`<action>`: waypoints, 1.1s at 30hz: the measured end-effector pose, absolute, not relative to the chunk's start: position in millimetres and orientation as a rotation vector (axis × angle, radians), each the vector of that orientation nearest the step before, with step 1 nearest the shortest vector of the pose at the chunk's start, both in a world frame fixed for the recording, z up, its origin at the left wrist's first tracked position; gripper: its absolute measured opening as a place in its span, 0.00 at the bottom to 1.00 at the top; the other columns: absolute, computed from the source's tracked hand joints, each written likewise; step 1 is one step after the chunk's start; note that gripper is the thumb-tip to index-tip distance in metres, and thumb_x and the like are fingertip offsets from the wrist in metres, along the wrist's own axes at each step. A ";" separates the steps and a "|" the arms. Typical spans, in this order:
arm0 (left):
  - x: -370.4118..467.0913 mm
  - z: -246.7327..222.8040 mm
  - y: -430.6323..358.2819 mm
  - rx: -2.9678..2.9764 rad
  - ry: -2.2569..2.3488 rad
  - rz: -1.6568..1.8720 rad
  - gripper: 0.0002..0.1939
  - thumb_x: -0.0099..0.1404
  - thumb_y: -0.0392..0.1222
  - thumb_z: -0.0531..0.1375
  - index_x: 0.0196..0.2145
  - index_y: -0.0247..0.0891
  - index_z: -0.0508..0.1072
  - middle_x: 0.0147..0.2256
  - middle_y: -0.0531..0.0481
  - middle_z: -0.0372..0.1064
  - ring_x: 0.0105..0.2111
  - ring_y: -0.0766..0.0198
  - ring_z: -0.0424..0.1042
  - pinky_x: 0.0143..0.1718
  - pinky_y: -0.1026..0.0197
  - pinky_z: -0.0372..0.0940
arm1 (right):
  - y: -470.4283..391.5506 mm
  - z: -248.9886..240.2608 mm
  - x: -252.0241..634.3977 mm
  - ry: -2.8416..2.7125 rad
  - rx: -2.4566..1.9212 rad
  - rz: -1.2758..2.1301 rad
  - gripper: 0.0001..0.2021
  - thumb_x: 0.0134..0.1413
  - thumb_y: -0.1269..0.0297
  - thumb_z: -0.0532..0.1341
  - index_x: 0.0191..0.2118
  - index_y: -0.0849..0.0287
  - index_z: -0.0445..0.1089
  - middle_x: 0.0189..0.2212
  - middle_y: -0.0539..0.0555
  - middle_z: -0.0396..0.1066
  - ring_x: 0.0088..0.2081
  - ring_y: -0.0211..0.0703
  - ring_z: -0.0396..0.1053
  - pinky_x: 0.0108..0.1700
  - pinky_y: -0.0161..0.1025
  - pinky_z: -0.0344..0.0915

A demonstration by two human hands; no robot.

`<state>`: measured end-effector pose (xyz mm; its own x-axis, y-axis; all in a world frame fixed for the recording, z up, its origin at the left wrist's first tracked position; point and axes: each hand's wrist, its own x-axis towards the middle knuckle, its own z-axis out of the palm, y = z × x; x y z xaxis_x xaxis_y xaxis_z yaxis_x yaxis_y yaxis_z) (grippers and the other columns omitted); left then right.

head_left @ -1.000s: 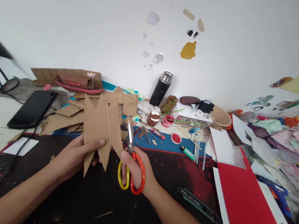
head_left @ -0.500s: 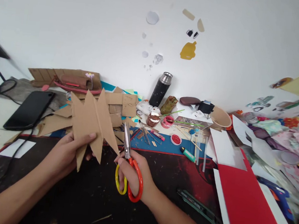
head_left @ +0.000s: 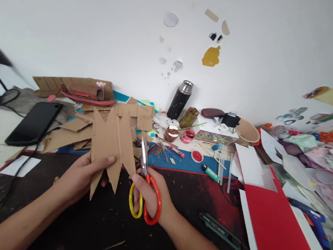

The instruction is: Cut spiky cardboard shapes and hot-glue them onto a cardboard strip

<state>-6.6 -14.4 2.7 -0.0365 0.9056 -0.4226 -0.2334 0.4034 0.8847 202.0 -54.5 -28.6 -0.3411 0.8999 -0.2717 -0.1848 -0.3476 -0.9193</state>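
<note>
A piece of brown cardboard, cut to pointed tips at its top and bottom, is gripped at its lower left by my left hand, thumb across the front. My right hand holds scissors with one red and one yellow handle loop, their blades together and pointing up. The thumb and a finger of that hand also pinch the cardboard's lower right tip. The left fingers behind the cardboard are mostly hidden.
Cardboard scraps and a small model boat lie behind on the left, near a black phone. A black flask, paint jars and a green glue tube stand or lie further back. On the right are a cutter and red paper.
The cardboard has shifted right and slightly down, turning a little more upright in my left hand. My right hand with the scissors has barely moved.
</note>
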 end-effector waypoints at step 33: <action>-7.9 -23.3 -18.1 0.799 0.926 0.968 0.27 0.56 0.64 0.85 0.32 0.39 0.85 0.25 0.45 0.81 0.23 0.61 0.77 0.23 0.66 0.69 | -54.5 -27.0 202.1 -0.958 -1.185 1.631 0.32 0.62 0.28 0.73 0.44 0.53 0.67 0.16 0.42 0.68 0.14 0.38 0.64 0.19 0.33 0.62</action>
<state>-7.9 -18.1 -23.3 0.2703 0.9213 -0.2796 -0.3199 0.3598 0.8765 202.1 -54.5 -27.0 -0.1590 0.9445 -0.2875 -0.2088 -0.3168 -0.9252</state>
